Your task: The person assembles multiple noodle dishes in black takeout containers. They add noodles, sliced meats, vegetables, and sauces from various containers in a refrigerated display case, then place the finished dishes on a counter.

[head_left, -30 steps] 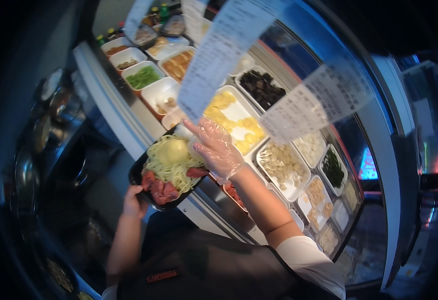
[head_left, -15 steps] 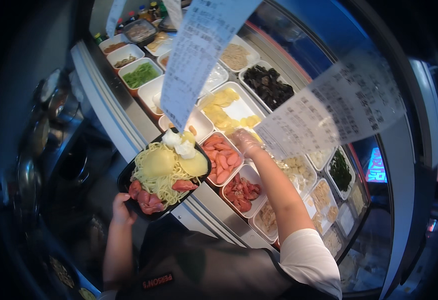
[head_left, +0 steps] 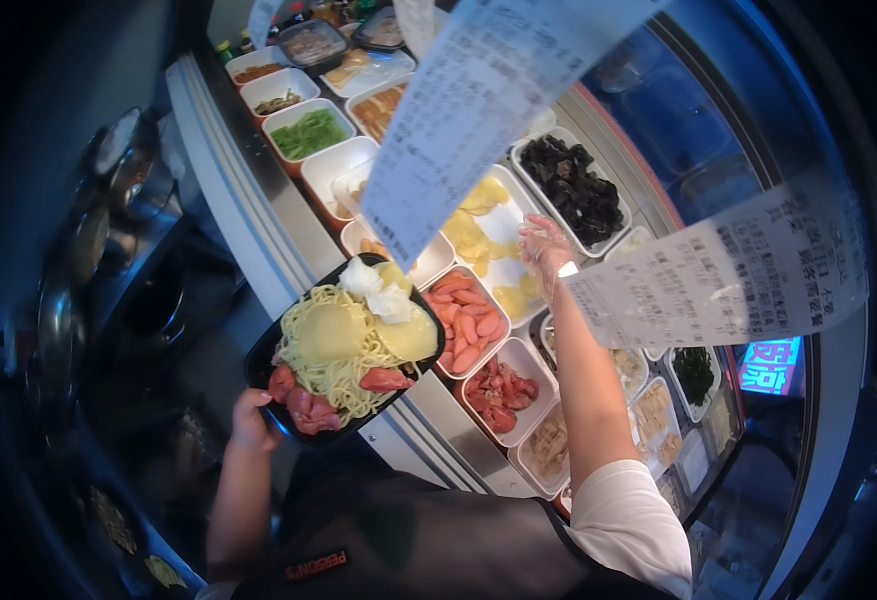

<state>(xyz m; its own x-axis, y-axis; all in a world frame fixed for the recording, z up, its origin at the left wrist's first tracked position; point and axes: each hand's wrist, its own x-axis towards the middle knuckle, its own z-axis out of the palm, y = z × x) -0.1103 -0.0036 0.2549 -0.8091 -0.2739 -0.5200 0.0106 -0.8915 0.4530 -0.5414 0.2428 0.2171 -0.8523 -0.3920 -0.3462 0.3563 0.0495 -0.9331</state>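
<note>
On the left, my left hand (head_left: 254, 418) grips the lower left corner of a black plastic tray (head_left: 263, 348). In it lie pale noodles (head_left: 356, 385), potato slices (head_left: 323, 332), red meat pieces (head_left: 310, 408) and a white clump (head_left: 383, 300). My right hand (head_left: 546, 250), in a clear plastic glove, hovers over the right side of a white tub (head_left: 503, 222) of yellow potato slices (head_left: 470, 240). Its fingers are loosely bent and a little apart, and I see nothing in them. Just beyond is a tub of black wood ear fungus (head_left: 570, 185).
Nearer tubs hold sliced sausage (head_left: 470, 325) and raw red meat (head_left: 498, 392); green vegetables (head_left: 308, 133) sit farther left. Two printed paper slips (head_left: 478, 110) hang in front of the counter, the right one (head_left: 728, 275) close to my right forearm. Metal pots (head_left: 138, 165) stand at left.
My right hand has moved up and right across the potato tub, from its near edge toward the wood ear fungus. The view has shifted; my left hand keeps hold of the black tray.
</note>
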